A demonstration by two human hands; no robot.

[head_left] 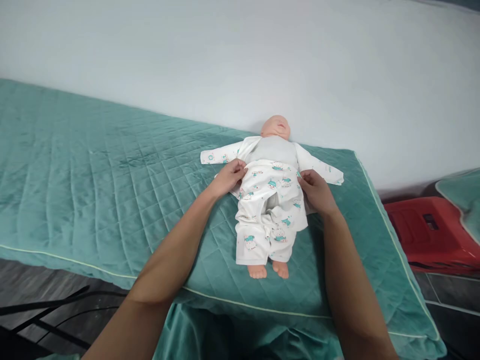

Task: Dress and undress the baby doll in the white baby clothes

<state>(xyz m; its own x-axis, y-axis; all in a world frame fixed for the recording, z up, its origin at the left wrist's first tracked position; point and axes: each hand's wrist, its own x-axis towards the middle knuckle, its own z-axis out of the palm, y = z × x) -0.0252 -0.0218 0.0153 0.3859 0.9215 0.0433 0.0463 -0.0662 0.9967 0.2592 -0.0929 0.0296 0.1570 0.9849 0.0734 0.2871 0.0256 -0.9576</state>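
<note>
So the whole far side is one plain whitish-gray wall (150, 55), with a dark strip (459, 4) in the far right corner. A long bed (93, 165) runs along it, wearing a teal quilted cover with pale piping (255, 306). Near left there's grayish wood-look floor (99, 277) and some black metal framing (48, 302). Over on the right, a red plastic thing (412, 235) sits beside more teal fabric (467, 200), above dark tiles (446, 290) with light joints. Lighting's pretty soft and cool.
</note>
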